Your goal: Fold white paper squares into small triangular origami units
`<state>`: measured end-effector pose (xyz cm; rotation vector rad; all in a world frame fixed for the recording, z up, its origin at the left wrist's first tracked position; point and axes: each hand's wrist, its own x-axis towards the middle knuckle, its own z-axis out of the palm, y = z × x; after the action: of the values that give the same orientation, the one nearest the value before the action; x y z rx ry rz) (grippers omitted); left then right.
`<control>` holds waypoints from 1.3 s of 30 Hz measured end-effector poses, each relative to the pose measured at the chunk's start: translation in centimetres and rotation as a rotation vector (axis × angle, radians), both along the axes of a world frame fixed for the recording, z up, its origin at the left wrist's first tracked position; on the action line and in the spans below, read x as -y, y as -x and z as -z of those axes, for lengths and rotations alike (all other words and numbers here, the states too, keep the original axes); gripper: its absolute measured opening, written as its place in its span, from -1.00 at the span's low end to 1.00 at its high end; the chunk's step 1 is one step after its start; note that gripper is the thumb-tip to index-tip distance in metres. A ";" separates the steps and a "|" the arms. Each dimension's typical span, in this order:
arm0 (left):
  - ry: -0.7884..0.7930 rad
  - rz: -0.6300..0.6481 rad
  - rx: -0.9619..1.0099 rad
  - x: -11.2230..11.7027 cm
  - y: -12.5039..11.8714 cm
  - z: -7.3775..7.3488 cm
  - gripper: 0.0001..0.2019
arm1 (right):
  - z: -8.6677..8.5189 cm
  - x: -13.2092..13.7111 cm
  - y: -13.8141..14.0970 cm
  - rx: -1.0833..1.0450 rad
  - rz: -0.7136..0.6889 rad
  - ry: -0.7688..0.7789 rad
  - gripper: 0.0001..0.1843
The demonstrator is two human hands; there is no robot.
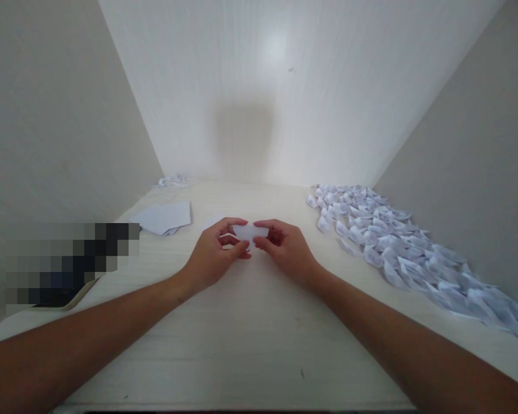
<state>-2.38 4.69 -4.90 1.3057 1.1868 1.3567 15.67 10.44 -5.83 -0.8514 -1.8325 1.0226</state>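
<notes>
Between my two hands, above the middle of the white table point(242, 339), is a small piece of folded white paper point(249, 232). My left hand point(218, 250) pinches its left side, thumb below and index finger along the top edge. On the right side my right hand point(285, 247) grips it the same way. Both thumbs come close together at the paper's lower edge. Fingers cover the paper's ends, so its full shape is partly hidden. Another flat bit of white paper point(212, 220) lies on the table just behind my left hand.
A stack of flat white paper pieces point(166, 217) lies to the left, with small paper scraps point(175, 181) behind it. Many folded paper pieces point(380, 241) are heaped along the right side. A blurred-out device point(69, 302) stands at the left edge. Walls point(311, 103) enclose the table.
</notes>
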 end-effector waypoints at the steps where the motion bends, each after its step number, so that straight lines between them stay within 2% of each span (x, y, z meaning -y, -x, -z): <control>1: -0.009 -0.004 -0.013 0.1 -0.1 0.0 -0.56 | -0.1 0.1 -0.1 -0.012 -0.001 0.009 -0.69; 7: -0.072 -0.054 -0.005 0.6 -0.5 -0.1 -0.63 | -0.9 1.2 -0.3 -0.114 -0.034 0.058 -0.76; 13: -0.102 -0.124 0.000 0.6 -0.6 -0.4 -0.62 | -1.2 1.8 -0.2 -0.085 0.044 -0.041 -0.75; 17: -0.098 -0.122 0.015 0.7 -0.7 -0.5 -0.62 | -1.3 1.7 -0.3 -0.085 0.053 -0.066 -0.76; 24: -0.118 -0.081 0.055 1.0 -1.0 -0.5 -0.69 | -1.7 1.7 -0.6 -0.117 -0.016 -0.007 -0.81; 30: -0.149 -0.069 0.007 1.1 -0.9 -0.4 -0.73 | -2.3 2.0 -0.7 -0.142 -0.030 0.021 -0.81; 39: -0.264 -0.040 -0.098 1.7 -0.7 -0.5 -0.81 | -2.7 2.1 -0.7 -0.240 -0.143 0.199 -0.75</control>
<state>-1.64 2.96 -4.39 1.5562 1.1315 1.5336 16.35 8.37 -3.14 -0.6855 -1.6243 1.3545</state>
